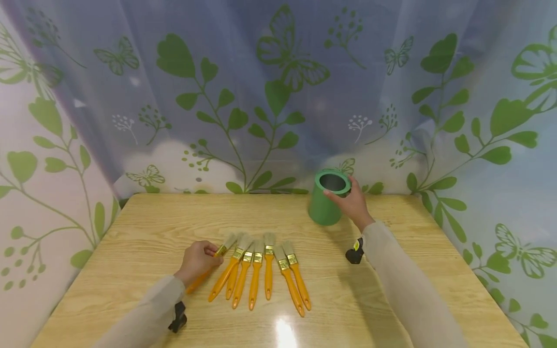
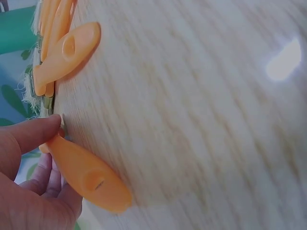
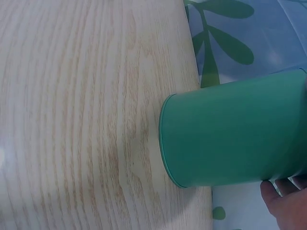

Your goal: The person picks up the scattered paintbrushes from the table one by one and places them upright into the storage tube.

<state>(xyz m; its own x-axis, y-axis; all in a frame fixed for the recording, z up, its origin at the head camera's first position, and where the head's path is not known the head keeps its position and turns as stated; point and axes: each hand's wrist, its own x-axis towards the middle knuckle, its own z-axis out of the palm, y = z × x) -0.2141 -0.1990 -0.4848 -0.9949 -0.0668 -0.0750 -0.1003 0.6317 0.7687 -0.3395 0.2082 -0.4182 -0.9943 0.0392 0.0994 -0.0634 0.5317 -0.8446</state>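
My left hand (image 1: 200,261) pinches the leftmost paintbrush (image 2: 91,177) between thumb and fingers, near where the orange handle meets the gold ferrule. To the right of that hand, several more paintbrushes (image 1: 256,275) with pale bristles lie fanned out on the table, bristles pointing away from me. At the back right stands a green cylindrical container (image 1: 325,208), upright, with a thick rim and a dark hollow inside. My right hand (image 1: 351,202) grips it by the upper rim, thumb at the near side and fingers round the right side. In the right wrist view the container's (image 3: 230,134) smooth wall and base show.
The wooden table (image 1: 152,217) has its far edge close to a hanging curtain (image 1: 304,116) printed with green leaves and butterflies. Black wrist devices (image 1: 356,251) sit at both sleeves. A bright light reflection shows on the table's near side.
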